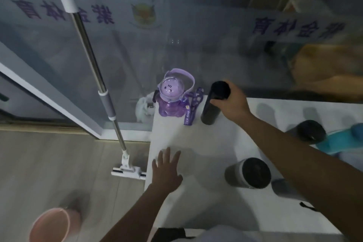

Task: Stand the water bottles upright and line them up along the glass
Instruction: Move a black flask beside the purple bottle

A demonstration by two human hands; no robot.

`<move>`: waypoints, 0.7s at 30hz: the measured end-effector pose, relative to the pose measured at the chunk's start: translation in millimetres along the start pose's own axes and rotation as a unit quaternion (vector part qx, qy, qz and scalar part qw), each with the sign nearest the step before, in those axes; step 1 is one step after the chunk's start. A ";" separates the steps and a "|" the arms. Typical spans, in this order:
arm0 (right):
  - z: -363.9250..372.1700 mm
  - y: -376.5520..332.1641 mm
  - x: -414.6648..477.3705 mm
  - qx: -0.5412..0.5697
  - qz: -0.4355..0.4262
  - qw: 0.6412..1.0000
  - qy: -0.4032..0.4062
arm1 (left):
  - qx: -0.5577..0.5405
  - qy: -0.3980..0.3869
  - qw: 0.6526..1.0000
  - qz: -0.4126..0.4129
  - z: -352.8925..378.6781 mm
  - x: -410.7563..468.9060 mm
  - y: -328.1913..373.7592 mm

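A purple cartoon bottle [170, 98] with a strap stands upright at the far left corner of the white table [206, 143], against the glass wall [176, 35]. Just right of it my right hand [232, 103] grips the top of a tall black bottle [213, 104], upright near the glass. My left hand [167, 167] hovers or rests flat on the table with fingers spread, holding nothing. A grey bottle with a dark lid [247, 173] stands mid-table. A dark bottle [306, 131] and a teal bottle [341, 139] are at the right, blurred.
A mop [110, 104] leans against the glass left of the table, its head on the wooden floor. A pink bucket [53, 224] stands at the lower left. Another greyish object [284, 188] lies under my right forearm.
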State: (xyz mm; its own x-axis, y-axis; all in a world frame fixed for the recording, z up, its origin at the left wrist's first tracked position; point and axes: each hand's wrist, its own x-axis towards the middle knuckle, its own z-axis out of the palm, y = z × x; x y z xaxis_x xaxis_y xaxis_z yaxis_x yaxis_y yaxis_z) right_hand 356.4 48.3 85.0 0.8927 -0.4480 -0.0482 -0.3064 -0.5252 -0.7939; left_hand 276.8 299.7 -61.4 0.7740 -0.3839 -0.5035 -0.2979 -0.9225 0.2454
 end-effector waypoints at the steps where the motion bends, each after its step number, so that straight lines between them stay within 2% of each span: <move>1: 3.4 -3.9 2.8 -0.004 0.000 1.000 0.003 | 0.000 -0.001 1.000 0.006 0.6 1.2 -3.5; 8: 23.0 -24.4 20.1 0.006 -0.015 1.000 -0.001 | 0.008 -0.007 1.000 0.026 6.2 -0.5 -13.0; 21: 26.3 -10.4 34.9 0.001 -0.015 1.000 -0.028 | 0.010 0.005 1.000 0.008 13.9 0.3 -8.4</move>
State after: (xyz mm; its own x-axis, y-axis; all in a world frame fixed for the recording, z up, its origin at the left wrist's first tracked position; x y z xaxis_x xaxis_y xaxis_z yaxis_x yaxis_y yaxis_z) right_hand 399.5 57.1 75.7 0.9183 -0.3915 -0.0584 -0.2792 -0.5360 -0.7967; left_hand 271.8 306.7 -75.1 0.7748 -0.3978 -0.4914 -0.3209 -0.9171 0.2365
